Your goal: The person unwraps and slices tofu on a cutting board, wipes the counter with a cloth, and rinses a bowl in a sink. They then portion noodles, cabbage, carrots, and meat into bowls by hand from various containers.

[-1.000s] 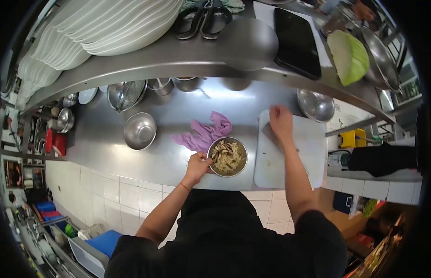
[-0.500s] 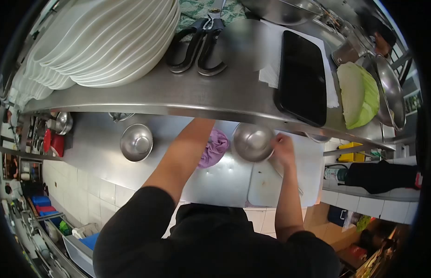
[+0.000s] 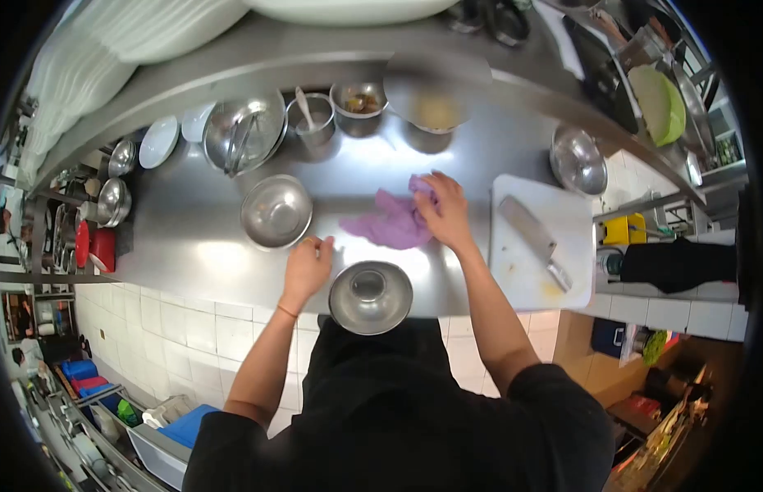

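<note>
"While the right hand (image 3: 449, 213) clutches one purple cloth (image 3: 394, 223) on the counter (image 3: 180, 238), what's the left hand (image 3: 308, 266) doing?"
"Its fingers (image 3: 325, 246) curl between two steel bowls (image 3: 276, 211); whether they're gripping, I can't tell."

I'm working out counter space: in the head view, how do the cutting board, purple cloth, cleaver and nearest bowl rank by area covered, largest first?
1. Cutting board
2. Nearest bowl and purple cloth: too close to rank; the cloth is crumpled and partly behind the right hand
3. Cleaver
</note>
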Demonstrator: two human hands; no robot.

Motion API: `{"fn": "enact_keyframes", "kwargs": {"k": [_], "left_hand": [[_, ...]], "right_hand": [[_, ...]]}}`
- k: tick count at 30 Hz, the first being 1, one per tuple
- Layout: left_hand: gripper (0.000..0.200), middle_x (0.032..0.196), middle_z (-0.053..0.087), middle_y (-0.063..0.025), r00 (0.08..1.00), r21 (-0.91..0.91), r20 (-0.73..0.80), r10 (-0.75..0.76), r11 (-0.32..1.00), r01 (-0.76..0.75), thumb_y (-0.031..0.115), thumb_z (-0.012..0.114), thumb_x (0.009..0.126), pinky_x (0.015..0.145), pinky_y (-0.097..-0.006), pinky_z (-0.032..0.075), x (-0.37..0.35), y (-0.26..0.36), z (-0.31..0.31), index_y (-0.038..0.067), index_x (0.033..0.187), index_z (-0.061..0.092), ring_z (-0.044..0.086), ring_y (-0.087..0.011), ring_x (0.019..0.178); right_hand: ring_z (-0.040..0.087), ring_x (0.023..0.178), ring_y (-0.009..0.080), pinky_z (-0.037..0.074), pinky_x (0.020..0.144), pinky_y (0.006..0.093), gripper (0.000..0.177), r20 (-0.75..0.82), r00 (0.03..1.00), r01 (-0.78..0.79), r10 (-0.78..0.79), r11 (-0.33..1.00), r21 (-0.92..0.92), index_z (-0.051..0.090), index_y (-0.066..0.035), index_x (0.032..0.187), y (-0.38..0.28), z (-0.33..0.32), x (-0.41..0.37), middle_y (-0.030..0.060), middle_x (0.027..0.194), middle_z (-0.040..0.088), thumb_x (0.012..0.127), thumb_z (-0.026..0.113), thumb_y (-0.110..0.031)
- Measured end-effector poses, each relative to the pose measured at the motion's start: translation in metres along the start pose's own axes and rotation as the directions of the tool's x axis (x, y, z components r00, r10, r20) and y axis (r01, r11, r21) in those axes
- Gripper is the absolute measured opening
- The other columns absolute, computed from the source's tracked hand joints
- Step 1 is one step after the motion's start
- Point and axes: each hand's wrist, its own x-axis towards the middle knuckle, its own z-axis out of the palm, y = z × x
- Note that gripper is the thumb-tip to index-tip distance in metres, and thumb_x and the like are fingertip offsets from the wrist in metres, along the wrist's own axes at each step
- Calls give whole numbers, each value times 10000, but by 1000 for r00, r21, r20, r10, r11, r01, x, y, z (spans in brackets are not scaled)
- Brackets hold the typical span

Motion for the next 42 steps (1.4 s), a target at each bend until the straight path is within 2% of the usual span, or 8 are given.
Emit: {"fn": "enact_keyframes", "kwargs": {"k": [8, 14, 21, 23, 25, 35, 39, 42], "left_hand": [[261, 910, 645, -220, 982, 237, -37, 184, 956, -171, 160, 665, 846, 725, -360, 503, -78, -109, -4, -60, 950, 570, 640, -275, 789], [373, 898, 645, -300, 923, 128, -126, 363, 929, -348, 31, 504, 817, 831, -467, 502, -59, -40, -11, -98, 1164, 459, 646, -451, 914], [367, 972, 648, -307, 935, 262, -109, 336, 918, -299, 35, 491, 803, 857, -490, 508, 11, -24, 29, -37, 1150, 590, 616, -464, 962], [293, 938, 648, -303, 925, 291, -74, 372, 896, -337, 43, 511, 803, 833, -494, 504, 20, -28, 31, -34, 1054, 641, 626, -461, 921], [282, 904, 653, -290, 891, 326, -90, 446, 858, -397, 54, 523, 809, 798, -497, 502, 8, -5, 28, -36, 1050, 639, 629, -462, 874], [544, 1213, 550, -343, 796, 355, -361, 486, 861, -365, 87, 560, 757, 1038, -423, 391, 65, -25, -143, -53, 1281, 524, 512, -445, 1178], [353, 850, 648, -179, 924, 252, -252, 287, 941, -224, 66, 481, 790, 479, -366, 510, 103, -84, -152, -92, 1095, 565, 647, -216, 707], [419, 1174, 543, -219, 918, -158, -387, 89, 974, -161, 79, 506, 858, 584, -381, 621, 74, -57, -101, -78, 1240, 435, 656, -299, 890]], "right_hand": [[503, 1156, 357, 367, 1008, 451, 310, 305, 925, -66, 229, 884, -462, 564, -81, 1164, -48, 25, -129, 177, 1233, 547, 896, 584, -235], [552, 909, 335, 447, 875, 390, 209, -10, 878, -315, 478, 593, 741, 539, -51, 1094, -110, -39, -100, 188, 1089, 543, 887, 564, -70], [565, 959, 393, 459, 887, 465, 374, 358, 932, 105, -52, 986, -130, 590, -40, 1106, -109, 76, -91, 217, 1104, 577, 742, 634, -118], [603, 999, 386, 480, 877, 439, 387, 980, 197, 82, 41, 995, -58, 651, -51, 1087, -108, 37, -62, 205, 1075, 637, 725, 644, -187], [638, 983, 350, 498, 860, 418, 390, 996, 84, 78, -18, 997, 12, 677, -49, 1046, -107, -22, -34, 194, 1006, 677, 710, 650, -244], [646, 956, 318, 500, 858, 394, 413, 41, 991, -133, 128, 981, 143, 591, -61, 1235, 25, -37, -15, 168, 1044, 671, 865, 587, -243], [595, 934, 341, 445, 790, 513, 198, 24, 955, -239, 295, 815, -527, 646, -109, 961, -31, 89, -98, 143, 965, 650, 803, 564, -195], [600, 955, 234, 441, 861, 427, 126, 496, 798, 365, -342, 929, 53, 625, -195, 921, -124, 77, -169, 72, 937, 642, 820, 551, -185]]}}
